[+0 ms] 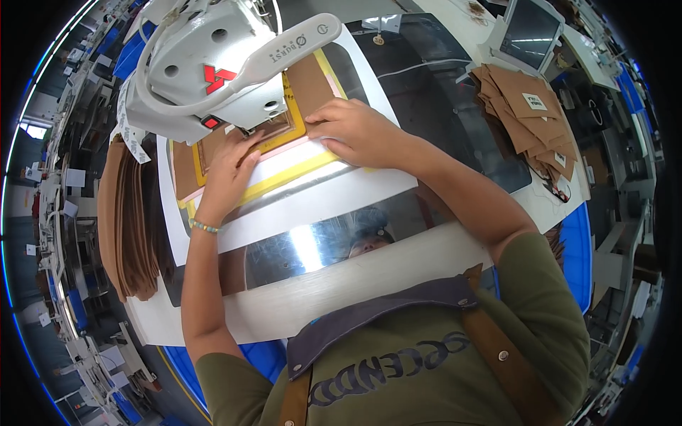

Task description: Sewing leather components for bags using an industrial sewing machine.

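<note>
Two hands, left hand point(231, 167) and right hand point(355, 131), press one yellow frame point(291, 170).

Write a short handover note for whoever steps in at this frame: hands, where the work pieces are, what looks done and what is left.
Left hand: flat on the yellow-framed template, beside the needle area of the white sewing machine.
Right hand: pressing the template's right side; neither hand grips anything.
Brown piece: clamped in the template, under the machine head.
Done: piece loaded and positioned. Whether stitching has run cannot be told.
Left, probably: the stack of brown pieces on the left. More tagged pieces lie on the right.
</note>
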